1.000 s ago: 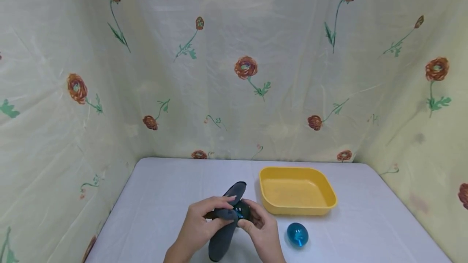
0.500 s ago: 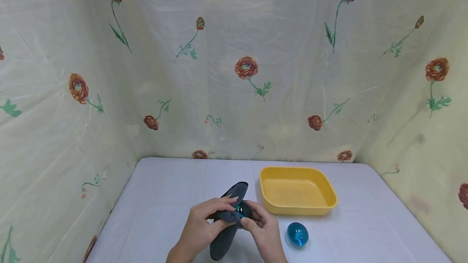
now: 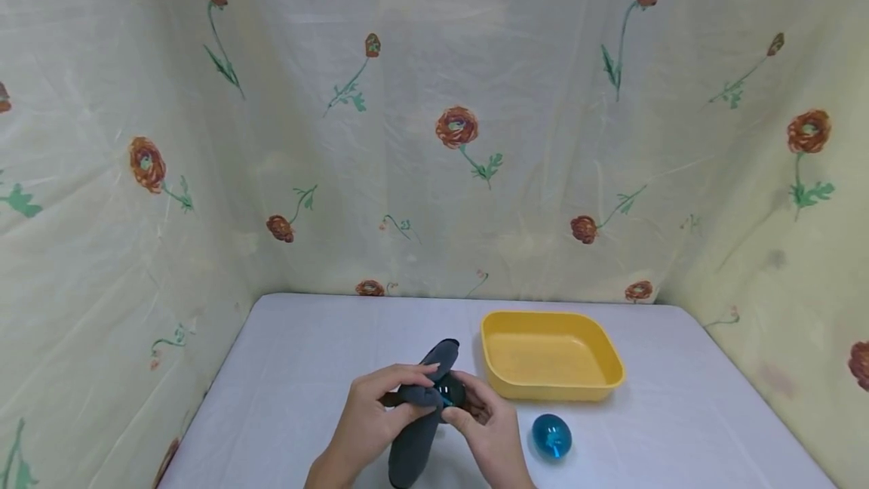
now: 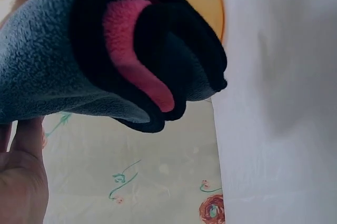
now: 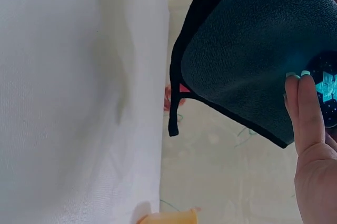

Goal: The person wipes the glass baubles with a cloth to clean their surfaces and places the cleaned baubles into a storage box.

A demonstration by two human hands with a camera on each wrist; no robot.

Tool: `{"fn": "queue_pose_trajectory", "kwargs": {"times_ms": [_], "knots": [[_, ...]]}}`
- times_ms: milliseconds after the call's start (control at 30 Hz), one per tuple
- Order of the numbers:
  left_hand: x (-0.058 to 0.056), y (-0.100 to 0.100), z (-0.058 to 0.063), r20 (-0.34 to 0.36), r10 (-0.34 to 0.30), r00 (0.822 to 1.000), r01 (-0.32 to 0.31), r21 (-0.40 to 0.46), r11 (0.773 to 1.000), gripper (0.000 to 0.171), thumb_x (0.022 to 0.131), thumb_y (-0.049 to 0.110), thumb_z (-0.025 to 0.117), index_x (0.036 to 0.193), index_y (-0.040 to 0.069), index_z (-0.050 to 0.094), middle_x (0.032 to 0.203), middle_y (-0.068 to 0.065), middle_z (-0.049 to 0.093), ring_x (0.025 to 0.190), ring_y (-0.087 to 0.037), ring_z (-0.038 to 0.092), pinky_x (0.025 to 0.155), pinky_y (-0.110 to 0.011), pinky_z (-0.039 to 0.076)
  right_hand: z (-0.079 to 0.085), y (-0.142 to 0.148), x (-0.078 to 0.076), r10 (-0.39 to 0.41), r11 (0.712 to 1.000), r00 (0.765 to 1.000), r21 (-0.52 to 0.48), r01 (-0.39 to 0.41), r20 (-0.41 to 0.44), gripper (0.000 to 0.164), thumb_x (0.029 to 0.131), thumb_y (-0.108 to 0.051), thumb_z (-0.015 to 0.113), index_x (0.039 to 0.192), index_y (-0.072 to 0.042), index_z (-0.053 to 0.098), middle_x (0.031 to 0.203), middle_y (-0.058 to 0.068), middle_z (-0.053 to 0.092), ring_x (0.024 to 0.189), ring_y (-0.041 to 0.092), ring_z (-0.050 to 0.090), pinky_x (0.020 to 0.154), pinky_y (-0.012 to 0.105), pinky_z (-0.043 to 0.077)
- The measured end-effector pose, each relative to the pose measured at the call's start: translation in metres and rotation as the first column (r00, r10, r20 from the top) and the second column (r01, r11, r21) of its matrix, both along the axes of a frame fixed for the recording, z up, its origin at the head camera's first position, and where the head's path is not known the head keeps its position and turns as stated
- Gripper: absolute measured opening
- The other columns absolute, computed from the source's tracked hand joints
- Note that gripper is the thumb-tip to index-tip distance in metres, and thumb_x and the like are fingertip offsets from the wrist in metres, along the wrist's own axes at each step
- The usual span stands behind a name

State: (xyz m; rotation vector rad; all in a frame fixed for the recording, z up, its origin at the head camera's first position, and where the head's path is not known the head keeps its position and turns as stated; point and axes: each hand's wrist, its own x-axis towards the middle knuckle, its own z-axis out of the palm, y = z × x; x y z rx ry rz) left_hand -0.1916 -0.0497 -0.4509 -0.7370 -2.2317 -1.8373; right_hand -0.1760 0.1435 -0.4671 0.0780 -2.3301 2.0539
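Over the near part of the table, my left hand [image 3: 370, 413] pinches a folded dark grey cloth [image 3: 413, 450] between thumb and fingers. The fluffy cloth has black edging, and a pink strip [image 4: 137, 71] shows among its folds in the left wrist view. My right hand [image 3: 494, 429] holds a dark, glossy ball [image 3: 451, 391] against the cloth, fingers behind it and thumb in front. Pale blue star-shaped detail marks this ball [image 5: 327, 84] in the right wrist view. Part of the ball is hidden by cloth and fingers. A shiny blue ball [image 3: 551, 436] lies right of my right hand.
A yellow rectangular tray [image 3: 553, 392] stands behind the blue ball, at the right of the white-covered table [image 3: 319, 345]. Flower-printed curtains [image 3: 516, 195] enclose the back and both sides.
Both hands keep their hold on the cloth and ball, with only slight shifts. The blue ball and the yellow tray stay where they were.
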Motion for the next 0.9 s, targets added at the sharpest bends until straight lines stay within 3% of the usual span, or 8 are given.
{"fn": "queue_pose_trajectory", "kwargs": {"times_ms": [400,667,900], "knots": [[-0.003,-0.0028,0.0033,0.078,-0.044,0.996,0.04,0.055,0.998,0.023,0.085,0.029,0.078,0.103,0.016,0.074,0.12,0.005,0.073,0.115,-0.018,0.068,0.085,-0.027,0.06,-0.0016,-0.0034,0.0033,-0.002,1.0,0.998,0.004,0.003,-0.067,0.058,0.079,-0.027,0.082,0.133,-0.017,0.061,0.129,0.01,0.068,0.106,0.014,0.07,0.089,0.025,0.058],[-0.0063,-0.004,0.0017,0.143,-0.01,0.99,0.001,0.063,0.998,0.021,0.083,0.024,0.08,0.103,0.024,0.074,0.119,0.007,0.073,0.114,-0.016,0.068,0.083,-0.026,0.059,-0.0018,-0.0066,0.0072,-0.019,1.0,0.996,-0.009,0.018,-0.09,0.059,0.078,-0.024,0.083,0.132,-0.02,0.061,0.131,0.008,0.066,0.106,0.013,0.07,0.089,0.026,0.058],[-0.0072,-0.0041,0.0024,0.148,0.018,0.989,-0.025,0.046,0.999,0.023,0.082,0.024,0.081,0.104,0.026,0.074,0.119,0.006,0.073,0.107,-0.014,0.069,0.08,-0.026,0.059,-0.0014,-0.0067,0.0092,-0.009,1.0,0.995,-0.028,0.006,-0.097,0.061,0.076,-0.022,0.084,0.132,-0.022,0.062,0.132,0.007,0.065,0.108,0.014,0.069,0.089,0.026,0.058]]}}
